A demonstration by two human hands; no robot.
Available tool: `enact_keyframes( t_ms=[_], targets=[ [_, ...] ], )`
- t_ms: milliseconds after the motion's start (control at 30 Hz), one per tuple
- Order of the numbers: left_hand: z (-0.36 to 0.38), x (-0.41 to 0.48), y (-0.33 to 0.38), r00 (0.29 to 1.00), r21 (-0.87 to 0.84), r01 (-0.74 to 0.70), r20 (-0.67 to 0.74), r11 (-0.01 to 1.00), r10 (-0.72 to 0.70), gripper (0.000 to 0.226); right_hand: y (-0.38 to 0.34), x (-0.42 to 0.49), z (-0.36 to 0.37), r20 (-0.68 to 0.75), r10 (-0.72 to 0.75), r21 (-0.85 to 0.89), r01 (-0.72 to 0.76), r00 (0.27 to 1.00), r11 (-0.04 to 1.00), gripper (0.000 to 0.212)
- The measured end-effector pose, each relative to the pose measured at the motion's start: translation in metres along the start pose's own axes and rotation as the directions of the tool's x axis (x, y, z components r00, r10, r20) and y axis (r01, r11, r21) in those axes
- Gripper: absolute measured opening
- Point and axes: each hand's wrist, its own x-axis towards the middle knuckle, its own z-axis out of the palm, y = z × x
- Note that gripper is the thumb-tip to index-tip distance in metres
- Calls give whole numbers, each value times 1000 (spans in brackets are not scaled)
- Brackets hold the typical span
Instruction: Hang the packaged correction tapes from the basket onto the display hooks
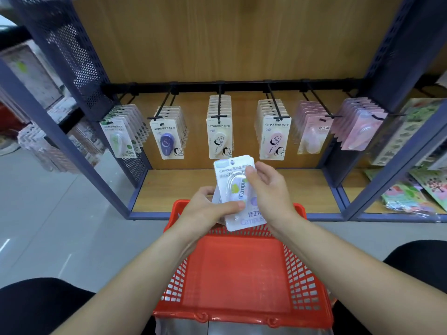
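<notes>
Item: correction tape packs [238, 189], a small stack held over the red basket [302, 286]. The long axis is near upright, leaning slightly left, with the hang-hole end pointing up at the hooks [219, 105].
Left hand [208, 211]: thumb pressed on the front, fingers curled behind.
Right hand [268, 189]: pinches the upper right edge.
Clearance: the top edge sits just below the middle hung packs [219, 139]. Bare shelf board [169, 189] lies on either side.

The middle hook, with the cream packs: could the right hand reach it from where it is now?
Probably yes. The right hand holds a pack together with the left hand below the middle hook, and nothing stands between them.
</notes>
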Motion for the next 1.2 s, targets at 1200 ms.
enact_keyframes(
  t_ms=[1200],
  targets=[
    [-73,-35,89,838,-36,-507,-252,861,483,36,-94,-5,72,247,-196,-8,204,949,979,21]
  ],
)
